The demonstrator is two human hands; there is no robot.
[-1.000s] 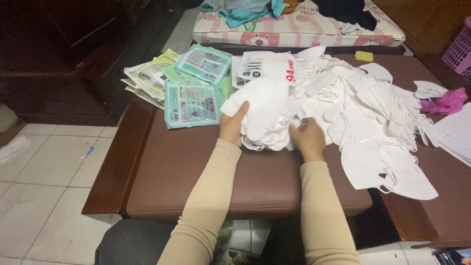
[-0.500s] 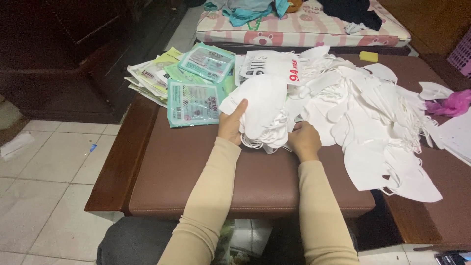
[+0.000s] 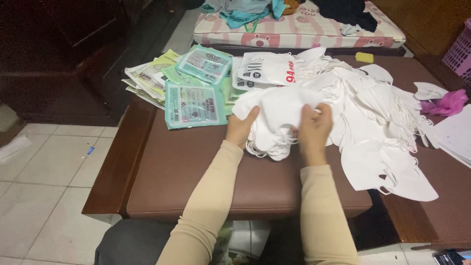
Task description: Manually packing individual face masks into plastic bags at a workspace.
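The big brown padded desk (image 3: 186,172) with a wooden rim carries everything. Behind the desk lies a pink and white mattress (image 3: 304,29) with clothes on it. A wide heap of white cloth face masks (image 3: 382,113) spreads over the right part of the desk. In the middle of the desk, just left of that heap, sits a small stack of white face masks (image 3: 277,115). Flat green and clear plastic packets (image 3: 189,103) lie on the back left part of the desk, close to the stack.

The left hand (image 3: 241,128) grips the left side of the stack, thumb on top. The right hand (image 3: 314,130) grips its right side, fingers curled over the top. So the stack sits between the two hands, touching both. Both sleeves are light tan.
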